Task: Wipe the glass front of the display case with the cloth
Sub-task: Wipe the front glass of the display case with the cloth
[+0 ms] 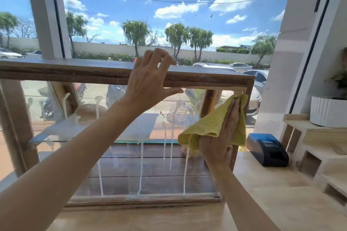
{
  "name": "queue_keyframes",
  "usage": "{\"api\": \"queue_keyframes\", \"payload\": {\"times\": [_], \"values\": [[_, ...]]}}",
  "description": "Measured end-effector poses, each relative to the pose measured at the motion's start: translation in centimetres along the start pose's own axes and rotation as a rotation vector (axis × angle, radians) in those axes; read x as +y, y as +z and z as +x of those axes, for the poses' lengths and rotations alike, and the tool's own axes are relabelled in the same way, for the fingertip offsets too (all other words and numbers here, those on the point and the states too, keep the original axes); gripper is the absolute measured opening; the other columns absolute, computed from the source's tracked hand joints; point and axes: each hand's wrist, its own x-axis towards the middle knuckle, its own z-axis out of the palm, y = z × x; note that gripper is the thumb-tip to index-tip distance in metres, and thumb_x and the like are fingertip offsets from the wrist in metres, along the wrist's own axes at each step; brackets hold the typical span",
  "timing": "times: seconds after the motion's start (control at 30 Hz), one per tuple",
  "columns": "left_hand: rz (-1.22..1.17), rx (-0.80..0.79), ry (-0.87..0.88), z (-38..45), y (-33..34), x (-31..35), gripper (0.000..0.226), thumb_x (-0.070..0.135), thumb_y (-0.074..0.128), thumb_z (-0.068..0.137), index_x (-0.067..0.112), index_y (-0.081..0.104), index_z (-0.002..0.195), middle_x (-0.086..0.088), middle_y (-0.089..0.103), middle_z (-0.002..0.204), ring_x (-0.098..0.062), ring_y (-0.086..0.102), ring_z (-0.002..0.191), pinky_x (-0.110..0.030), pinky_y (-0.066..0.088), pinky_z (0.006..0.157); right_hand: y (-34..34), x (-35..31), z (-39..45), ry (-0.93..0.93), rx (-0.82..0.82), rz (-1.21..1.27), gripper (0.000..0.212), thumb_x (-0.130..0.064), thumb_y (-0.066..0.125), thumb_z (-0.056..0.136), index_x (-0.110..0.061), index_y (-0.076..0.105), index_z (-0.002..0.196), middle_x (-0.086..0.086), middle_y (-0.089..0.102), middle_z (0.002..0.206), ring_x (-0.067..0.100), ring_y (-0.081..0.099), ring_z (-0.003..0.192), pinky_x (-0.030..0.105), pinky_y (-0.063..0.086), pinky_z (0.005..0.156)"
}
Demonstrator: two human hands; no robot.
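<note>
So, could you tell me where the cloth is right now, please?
In the head view the yellow cloth is at the glass front's upper right, pressed flat under the right hand, beside the case's right wooden post.

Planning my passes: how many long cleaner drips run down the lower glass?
5 drips: one left, one centre, two right of centre, one below the cloth; right hand may hide more.

The yellow-green cloth lies flat on the upper right of the wooden display case's wet, streaked glass front.
</note>
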Motion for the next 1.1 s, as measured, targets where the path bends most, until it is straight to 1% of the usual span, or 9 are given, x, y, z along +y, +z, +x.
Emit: {"api": "queue_keyframes", "payload": {"times": [0.1, 0.13, 0.23, 0.33, 0.47, 0.53, 0.7, 0.9, 1.1], "values": [[0.029, -0.105, 0.031, 0.8, 0.3, -0.4, 0.077, 0.074, 0.057, 0.068, 0.011, 0.060, 0.113, -0.009, 0.058, 0.118, -0.025, 0.049, 0.109, -0.038, 0.036, 0.093, -0.2, 0.0, 0.3, -0.041, -0.031, -0.025, 0.077, -0.049, 0.034, 0.096, 0.008, 0.018, 0.145, 0.021, 0.015, 0.156, 0.031, 0.011, 0.147, 0.042, 0.008, 0.120], [0.046, -0.175, 0.010, 0.9, 0.3, -0.4, 0.079, 0.077, 0.051, 0.069, 0.013, 0.060, 0.114, -0.008, 0.061, 0.118, -0.026, 0.054, 0.107, -0.040, 0.040, 0.093, -0.3, 0.1, 0.5, -0.053, -0.051, -0.044, 0.081, -0.056, 0.027, 0.095, 0.007, 0.018, 0.146, 0.021, 0.015, 0.156, 0.029, 0.009, 0.147, 0.042, 0.007, 0.120], [0.151, -0.295, -0.081, 1.3, 0.2, -0.1, 0.085, 0.087, 0.035, 0.065, 0.018, 0.061, 0.108, -0.001, 0.070, 0.093, -0.023, 0.065, 0.080, -0.033, 0.048, 0.074, -0.3, 0.6, 1.1, -0.098, -0.095, -0.139, 0.096, -0.071, 0.025, 0.089, 0.004, 0.017, 0.148, 0.020, 0.016, 0.156, 0.027, 0.010, 0.147, 0.037, 0.003, 0.120], [0.174, -0.314, -0.092, 1.4, 0.1, -0.1, 0.093, 0.090, 0.034, 0.060, 0.018, 0.062, 0.111, -0.001, 0.069, 0.078, -0.021, 0.063, 0.070, -0.030, 0.047, 0.068, -0.3, 0.8, 1.1, -0.129, -0.079, -0.151, 0.085, -0.062, 0.028, 0.093, 0.002, 0.016, 0.148, 0.020, 0.017, 0.156, 0.026, 0.010, 0.147, 0.036, 0.003, 0.120], [0.190, -0.317, -0.085, 1.4, 0.3, -0.2, 0.095, 0.092, 0.030, 0.060, 0.021, 0.064, 0.112, 0.001, 0.069, 0.073, -0.018, 0.063, 0.067, -0.028, 0.048, 0.068, -0.3, 1.3, 1.1, -0.237, -0.059, -0.088, 0.065, -0.029, 0.040, 0.092, 0.001, 0.021, 0.146, 0.017, 0.022, 0.155, 0.018, 0.005, 0.147, 0.036, 0.005, 0.120], [0.195, -0.318, -0.090, 1.5, 0.4, -0.3, 0.094, 0.092, 0.029, 0.061, 0.022, 0.064, 0.112, 0.001, 0.069, 0.070, -0.018, 0.063, 0.066, -0.028, 0.046, 0.068, -0.4, 1.5, 1.3, -0.319, -0.064, -0.069, 0.062, -0.022, 0.038, 0.090, -0.002, 0.022, 0.147, 0.013, 0.023, 0.153, 0.016, 0.007, 0.147, 0.035, 0.007, 0.120], [0.204, -0.321, -0.109, 1.5, 0.6, -0.3, 0.097, 0.094, 0.025, 0.057, 0.025, 0.065, 0.112, 0.002, 0.068, 0.070, -0.018, 0.062, 0.067, -0.029, 0.046, 0.071, -1.0, 1.9, 2.4, -0.511, -0.158, -0.040, 0.059, -0.022, 0.032, 0.091, -0.008, 0.025, 0.148, 0.006, 0.024, 0.153, 0.013, 0.011, 0.147, 0.033, 0.009, 0.120], [0.188, -0.319, -0.123, 1.5, 0.5, -0.2, 0.097, 0.094, 0.025, 0.056, 0.025, 0.066, 0.111, 0.001, 0.068, 0.067, -0.020, 0.064, 0.068, -0.030, 0.047, 0.072, -1.7, 2.1, 5.0, -0.848, -0.366, -0.062, 0.058, -0.023, 0.037, 0.090, -0.011, 0.032, 0.147, 0.005, 0.026, 0.154, 0.015, 0.020, 0.145, 0.033, 0.012, 0.119], [0.174, -0.300, -0.120, 1.5, 0.4, -0.2, 0.095, 0.093, 0.031, 0.058, 0.023, 0.069, 0.108, -0.002, 0.065, 0.060, -0.020, 0.060, 0.062, -0.028, 0.044, 0.069, -2.1, 2.7, 5.1, -1.016, -0.470, -0.041, 0.050, -0.021, 0.036, 0.095, -0.006, 0.038, 0.143, 0.007, 0.031, 0.152, 0.018, 0.023, 0.144, 0.033, 0.011, 0.120]]}}
